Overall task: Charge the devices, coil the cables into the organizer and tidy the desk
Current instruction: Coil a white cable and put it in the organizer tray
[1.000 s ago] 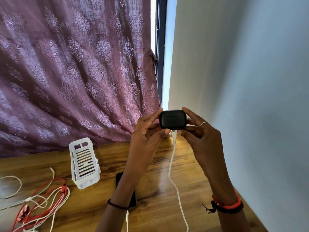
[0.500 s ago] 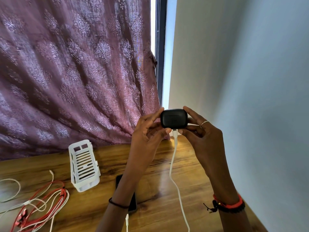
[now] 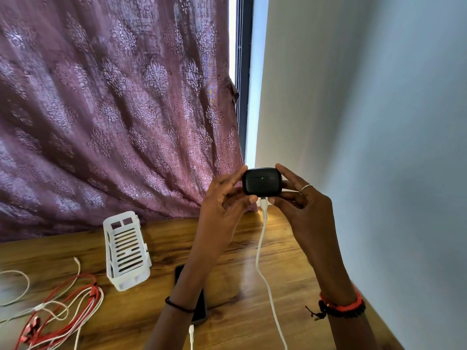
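A black earbud case is held up above the desk, a small green light lit on its front. My left hand grips its left side and my right hand grips its right side, fingers curled round it. A white charging cable is plugged into the case's underside and hangs down to the desk. A dark phone lies flat under my left forearm, partly hidden, with a white plug at its near end. The white slotted organizer stands to the left.
A tangle of red and white cables lies at the desk's left front. A patterned purple curtain hangs behind the desk, and a pale wall runs along its right edge.
A green light now shows on the front of the case. Both hands have held it almost still.
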